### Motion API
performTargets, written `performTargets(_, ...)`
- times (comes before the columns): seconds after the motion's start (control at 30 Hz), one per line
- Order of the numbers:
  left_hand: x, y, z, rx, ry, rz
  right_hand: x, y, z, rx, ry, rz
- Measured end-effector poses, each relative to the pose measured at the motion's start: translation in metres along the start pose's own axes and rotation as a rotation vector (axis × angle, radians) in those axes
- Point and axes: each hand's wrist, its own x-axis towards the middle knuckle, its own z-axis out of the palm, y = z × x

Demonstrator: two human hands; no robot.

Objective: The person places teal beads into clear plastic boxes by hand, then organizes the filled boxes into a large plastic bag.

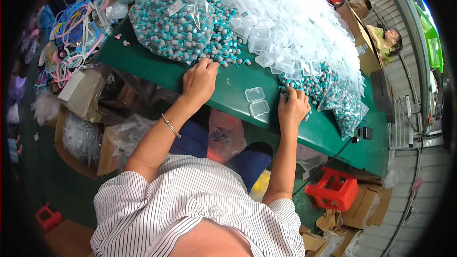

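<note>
On the worktop, has curled left hand and right hand at grey-teal pieces, open clear case between; cannot tell whether gripping.

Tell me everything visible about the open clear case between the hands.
The case looks like see-through plastic: two rounded rectangular halves meeting along one edge, opened out, one farther from the person, one nearer. It lies on the green table near the front edge, between the left hand and right hand, touching neither. No contents show in it.
</note>
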Motion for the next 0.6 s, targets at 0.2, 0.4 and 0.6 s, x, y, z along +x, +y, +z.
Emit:
performTargets(0.2,-0.016,0.028,-0.009,-0.303,-0.032,-0.01,-0.003,0.006,0.003,-0.014,-0.082,-0.044)
performTargets(0.4,-0.03,0.061,0.003,-0.373,-0.159,0.076,-0.005,0.001,-0.007,0.223,0.005,-0.079)
performTargets(0.6,-0.014,0.066,0.025,-0.342,-0.17,0.107,-0.02,-0.023,-0.022,0.855,-0.145,0.103)
